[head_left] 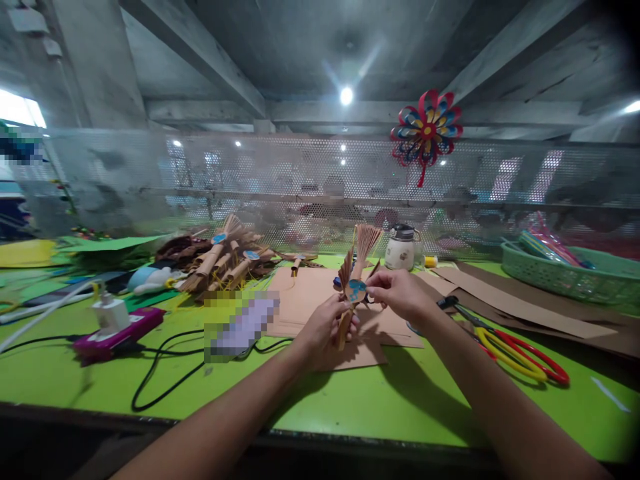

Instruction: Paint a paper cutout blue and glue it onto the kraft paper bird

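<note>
Over the surface (350, 410), the left hand (333, 322) curls round the paper craft (358, 269) while the right hand (403, 291), fingertips drawn together on what I can't tell, sits at its blue disc (356, 291), where light pressure seems best.

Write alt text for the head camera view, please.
A person's left hand grips a brown paper craft with a fanned top and blue-patterned disc, the right hand at the disc's edge, above a green table. Similar crafts are heaped to the left; red and yellow tool handles lie to the right.
</note>
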`<act>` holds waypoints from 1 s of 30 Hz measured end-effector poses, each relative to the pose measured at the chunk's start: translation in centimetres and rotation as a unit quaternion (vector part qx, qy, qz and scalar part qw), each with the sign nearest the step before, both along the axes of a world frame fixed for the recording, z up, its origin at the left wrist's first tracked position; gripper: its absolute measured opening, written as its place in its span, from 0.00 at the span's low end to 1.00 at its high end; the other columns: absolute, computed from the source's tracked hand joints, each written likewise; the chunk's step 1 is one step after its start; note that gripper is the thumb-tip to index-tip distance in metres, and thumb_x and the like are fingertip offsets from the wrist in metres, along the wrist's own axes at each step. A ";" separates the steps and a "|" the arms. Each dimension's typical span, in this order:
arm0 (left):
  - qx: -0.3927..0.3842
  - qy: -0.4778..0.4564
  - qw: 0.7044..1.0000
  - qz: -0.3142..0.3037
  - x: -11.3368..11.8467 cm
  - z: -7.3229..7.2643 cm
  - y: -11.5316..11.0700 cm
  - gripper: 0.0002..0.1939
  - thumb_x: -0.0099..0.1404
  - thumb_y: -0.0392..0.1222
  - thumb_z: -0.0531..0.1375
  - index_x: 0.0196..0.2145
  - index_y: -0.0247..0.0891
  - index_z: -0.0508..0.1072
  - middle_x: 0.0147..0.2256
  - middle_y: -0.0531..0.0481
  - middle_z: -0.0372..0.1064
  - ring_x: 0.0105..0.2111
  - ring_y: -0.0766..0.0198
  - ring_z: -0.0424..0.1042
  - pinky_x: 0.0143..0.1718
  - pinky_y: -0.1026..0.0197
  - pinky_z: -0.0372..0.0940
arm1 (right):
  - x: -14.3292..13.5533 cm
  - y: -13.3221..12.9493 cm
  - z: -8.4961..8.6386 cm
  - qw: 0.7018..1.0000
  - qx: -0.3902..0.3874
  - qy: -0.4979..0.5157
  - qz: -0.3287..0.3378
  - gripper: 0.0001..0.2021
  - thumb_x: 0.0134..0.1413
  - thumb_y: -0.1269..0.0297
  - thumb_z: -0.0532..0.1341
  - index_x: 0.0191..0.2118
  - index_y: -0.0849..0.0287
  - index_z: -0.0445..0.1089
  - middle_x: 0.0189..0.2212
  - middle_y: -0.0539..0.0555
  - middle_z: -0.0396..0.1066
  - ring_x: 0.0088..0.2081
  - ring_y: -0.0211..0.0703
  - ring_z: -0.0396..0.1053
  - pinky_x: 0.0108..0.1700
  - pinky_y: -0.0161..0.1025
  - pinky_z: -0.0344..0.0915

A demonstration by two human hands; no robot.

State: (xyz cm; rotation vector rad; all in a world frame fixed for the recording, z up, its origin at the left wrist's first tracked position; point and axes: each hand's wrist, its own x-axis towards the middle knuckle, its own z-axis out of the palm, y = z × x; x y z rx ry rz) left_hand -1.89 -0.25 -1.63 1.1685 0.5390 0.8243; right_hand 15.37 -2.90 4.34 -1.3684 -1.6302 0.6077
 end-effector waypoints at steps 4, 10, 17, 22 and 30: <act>0.004 0.016 1.000 0.010 0.0 0.1 -0.1 0.15 0.60 0.42 0.58 0.46 0.39 0.68 0.28 0.51 0.67 0.25 0.68 0.68 0.25 0.69 0.62 | 0.0 0.0 0.0 1.000 0.012 -0.026 -0.010 0.04 0.43 0.67 0.61 0.24 0.63 0.71 0.18 0.50 0.67 0.22 0.37 0.62 0.24 0.34 0.58; 0.020 0.013 1.000 0.011 0.1 0.0 -0.3 0.15 0.61 0.45 0.58 0.45 0.39 0.68 0.29 0.51 0.67 0.26 0.68 0.68 0.26 0.69 0.61 | 0.0 0.2 -0.1 0.994 0.052 -0.092 -0.038 0.05 0.43 0.69 0.59 0.23 0.62 0.71 0.19 0.50 0.68 0.24 0.38 0.62 0.27 0.34 0.57; 0.035 0.027 0.999 0.013 0.1 -0.1 -0.4 0.15 0.63 0.47 0.57 0.46 0.38 0.68 0.27 0.51 0.68 0.23 0.69 0.65 0.25 0.69 0.60 | -0.3 -0.1 0.0 0.988 0.057 -0.129 -0.062 0.05 0.45 0.70 0.59 0.25 0.62 0.73 0.21 0.51 0.70 0.26 0.40 0.64 0.28 0.35 0.57; 0.049 0.036 0.998 0.019 0.1 0.0 -0.4 0.16 0.64 0.48 0.57 0.47 0.38 0.68 0.27 0.50 0.68 0.23 0.69 0.66 0.25 0.69 0.60 | -0.3 0.1 -0.2 0.987 0.066 -0.134 -0.062 0.06 0.46 0.70 0.60 0.26 0.62 0.74 0.22 0.52 0.71 0.26 0.40 0.65 0.29 0.35 0.57; 0.060 0.026 0.998 0.016 0.2 -0.1 -0.4 0.15 0.63 0.46 0.58 0.46 0.37 0.68 0.26 0.51 0.68 0.23 0.69 0.66 0.24 0.69 0.60 | -0.3 0.2 -0.6 0.984 0.086 -0.142 -0.059 0.06 0.47 0.72 0.60 0.25 0.62 0.74 0.23 0.53 0.71 0.28 0.41 0.66 0.30 0.36 0.58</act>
